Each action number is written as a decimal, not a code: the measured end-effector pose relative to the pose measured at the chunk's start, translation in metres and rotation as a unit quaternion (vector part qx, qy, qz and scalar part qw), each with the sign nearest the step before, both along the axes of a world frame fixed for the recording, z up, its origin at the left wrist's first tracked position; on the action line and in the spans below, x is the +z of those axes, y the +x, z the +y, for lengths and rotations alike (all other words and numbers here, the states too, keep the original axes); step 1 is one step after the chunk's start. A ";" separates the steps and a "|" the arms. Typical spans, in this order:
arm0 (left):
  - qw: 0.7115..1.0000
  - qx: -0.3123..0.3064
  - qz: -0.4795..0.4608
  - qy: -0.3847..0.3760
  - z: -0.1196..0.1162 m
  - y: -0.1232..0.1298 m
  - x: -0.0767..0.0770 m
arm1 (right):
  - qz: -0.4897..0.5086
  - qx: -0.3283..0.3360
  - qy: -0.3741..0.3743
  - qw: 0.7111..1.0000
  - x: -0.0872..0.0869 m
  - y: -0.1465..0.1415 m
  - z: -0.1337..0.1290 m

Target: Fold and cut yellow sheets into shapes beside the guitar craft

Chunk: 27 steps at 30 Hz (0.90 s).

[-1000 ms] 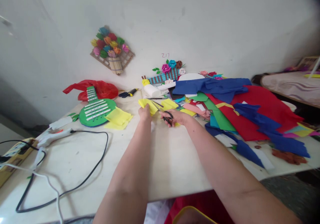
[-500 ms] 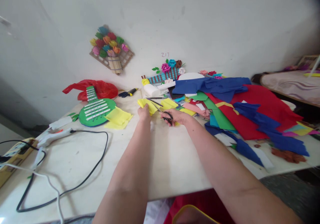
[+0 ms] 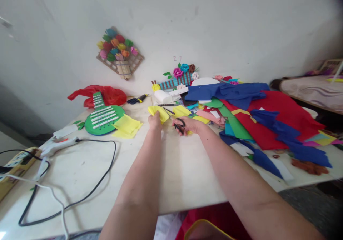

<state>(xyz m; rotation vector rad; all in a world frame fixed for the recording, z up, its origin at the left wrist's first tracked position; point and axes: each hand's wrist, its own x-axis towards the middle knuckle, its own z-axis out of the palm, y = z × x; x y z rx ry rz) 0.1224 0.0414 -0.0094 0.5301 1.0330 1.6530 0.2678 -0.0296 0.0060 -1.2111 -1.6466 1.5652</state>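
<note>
Near the middle of the table, my left hand [image 3: 154,121] is closed on a piece of yellow paper [image 3: 158,113]. Just to its right, my right hand [image 3: 184,125] has its fingers in the black handles of a pair of scissors [image 3: 180,124]. The blades point up and left, at the right edge of the held paper. Whether they touch it is too small to tell. Another yellow piece [image 3: 181,110] lies behind my right hand. Folded yellow paper [image 3: 127,126] rests to the left, partly over a green guitar-shaped craft [image 3: 103,120].
A white glue gun [image 3: 57,147] and looping cables are at the left, by a power strip [image 3: 16,168]. Pliers [image 3: 138,99] and a red plastic bag [image 3: 107,95] lie behind. Blue fabric [image 3: 227,91], red sheets [image 3: 281,115] and paper scraps cover the right side.
The black scissor handles have turned slightly in my right hand and look a little farther apart. My left hand has kept its place with the yellow paper.
</note>
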 end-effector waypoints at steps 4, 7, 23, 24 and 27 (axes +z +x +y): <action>1.000 -0.005 0.003 0.003 -0.001 0.001 0.000 | 0.000 -0.008 -0.001 1.000 0.001 -0.001 0.000; 1.000 -0.007 0.000 0.006 -0.002 0.002 0.001 | 0.006 -0.013 0.003 1.000 0.001 -0.002 -0.001; 1.000 -0.002 -0.006 0.003 0.000 -0.001 -0.002 | -0.009 -0.041 0.021 0.999 -0.001 -0.009 -0.001; 1.000 0.000 -0.007 0.003 0.000 -0.001 -0.002 | -0.009 -0.040 0.023 0.999 -0.002 -0.009 0.000; 1.000 0.002 -0.011 0.007 0.000 -0.001 -0.002 | -0.008 -0.036 0.028 0.999 -0.006 -0.009 0.003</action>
